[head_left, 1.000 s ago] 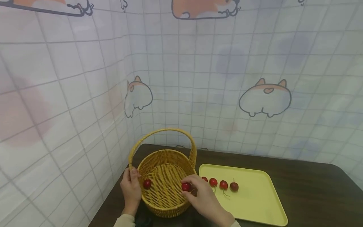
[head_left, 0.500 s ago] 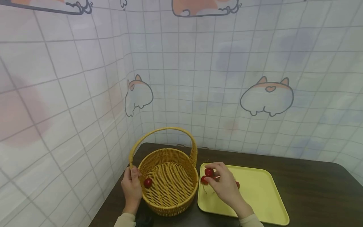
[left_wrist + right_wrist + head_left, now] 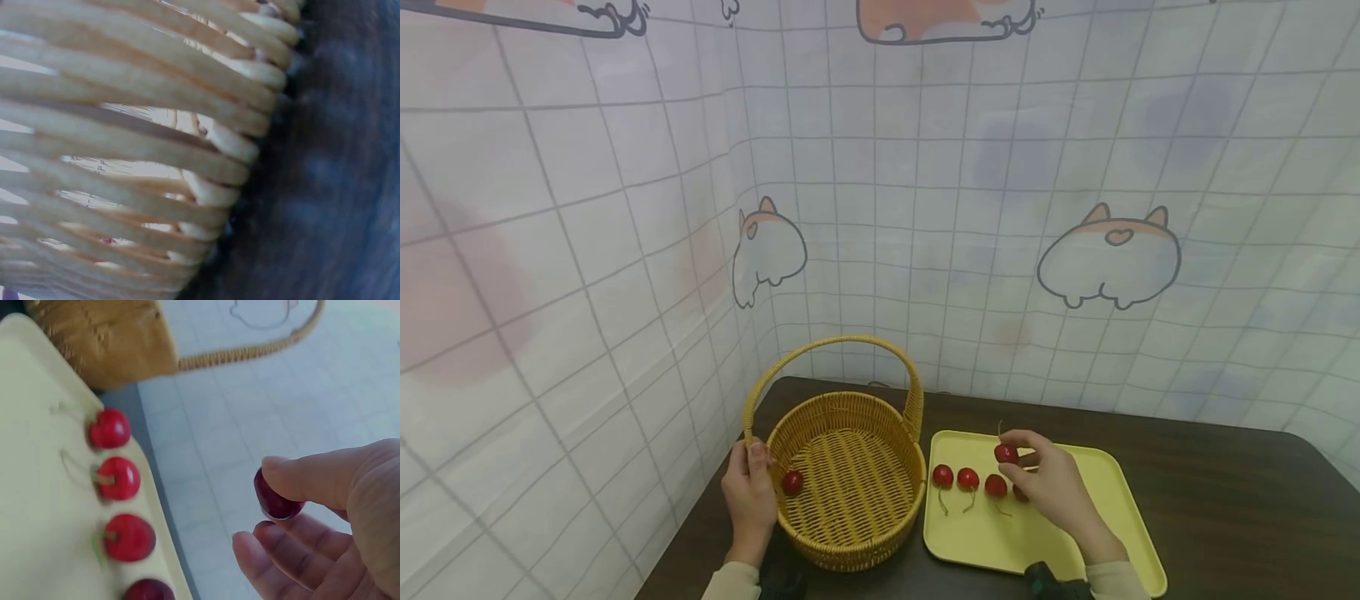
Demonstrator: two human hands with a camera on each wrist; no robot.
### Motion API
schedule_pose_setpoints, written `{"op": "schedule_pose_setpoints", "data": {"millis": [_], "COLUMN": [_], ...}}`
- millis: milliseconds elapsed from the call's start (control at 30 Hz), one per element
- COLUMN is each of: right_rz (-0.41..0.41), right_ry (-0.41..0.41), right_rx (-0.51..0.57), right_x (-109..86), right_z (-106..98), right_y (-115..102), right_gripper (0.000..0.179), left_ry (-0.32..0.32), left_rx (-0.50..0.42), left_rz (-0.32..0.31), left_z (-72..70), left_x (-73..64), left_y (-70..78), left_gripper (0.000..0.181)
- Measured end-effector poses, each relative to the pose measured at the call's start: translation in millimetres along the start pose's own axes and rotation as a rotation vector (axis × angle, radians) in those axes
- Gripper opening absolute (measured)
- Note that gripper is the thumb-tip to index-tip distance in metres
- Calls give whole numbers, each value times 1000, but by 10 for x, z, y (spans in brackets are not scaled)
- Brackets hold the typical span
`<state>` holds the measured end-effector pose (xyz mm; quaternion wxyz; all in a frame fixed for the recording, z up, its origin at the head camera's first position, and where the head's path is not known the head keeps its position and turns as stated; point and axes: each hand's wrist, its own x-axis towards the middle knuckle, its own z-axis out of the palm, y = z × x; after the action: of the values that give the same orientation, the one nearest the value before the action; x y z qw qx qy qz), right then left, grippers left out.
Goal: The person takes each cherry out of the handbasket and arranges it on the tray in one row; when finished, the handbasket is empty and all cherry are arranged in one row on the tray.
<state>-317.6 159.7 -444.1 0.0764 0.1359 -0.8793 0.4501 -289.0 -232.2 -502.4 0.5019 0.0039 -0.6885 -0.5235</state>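
Observation:
My left hand (image 3: 751,492) grips the left rim of a yellow woven basket (image 3: 850,554), at the foot of its arched handle. One dark red cherry (image 3: 792,482) lies inside the basket, close to that hand. To the right, my right hand (image 3: 1060,487) pinches a stemmed cherry (image 3: 1006,453) between thumb and fingers, raised over a yellow tray (image 3: 970,537). In the right wrist view the held cherry (image 3: 275,497) shows dark red beneath the thumb. Below it, a row of several cherries (image 3: 967,479) lies on the tray, the rightmost partly hidden by my fingers.
The basket and tray stand side by side on a dark wood table (image 3: 1225,500). Behind and to the left hangs a white gridded cloth (image 3: 925,250) with cartoon dogs. In the left wrist view the woven basket wall (image 3: 125,144) fills much of the frame.
My right hand has moved from over the basket to the right, across the tray, with the cherry still pinched. The left hand stays on the basket rim.

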Motion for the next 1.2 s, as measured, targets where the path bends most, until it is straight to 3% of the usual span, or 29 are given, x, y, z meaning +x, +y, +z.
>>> {"op": "schedule_pose_setpoints", "data": {"millis": [233, 633, 900, 1200], "right_rz": [33, 135, 254, 271], "right_ry": [-16, -21, -44, -74], "right_rx": [-108, -97, -45, -54], "right_x": [-4, -58, -92, -104], "right_z": [-145, -313, -290, -252], "right_y": [290, 679, 785, 825], "right_gripper": [36, 40, 44, 42], "left_ry": [8, 7, 3, 1], "left_rx": [40, 32, 17, 16], "left_rz": [23, 14, 5, 6], "left_z": [0, 0, -5, 2], "left_x": [0, -5, -9, -10], "left_y": [5, 4, 20, -19], "left_gripper": [24, 24, 24, 23]}}
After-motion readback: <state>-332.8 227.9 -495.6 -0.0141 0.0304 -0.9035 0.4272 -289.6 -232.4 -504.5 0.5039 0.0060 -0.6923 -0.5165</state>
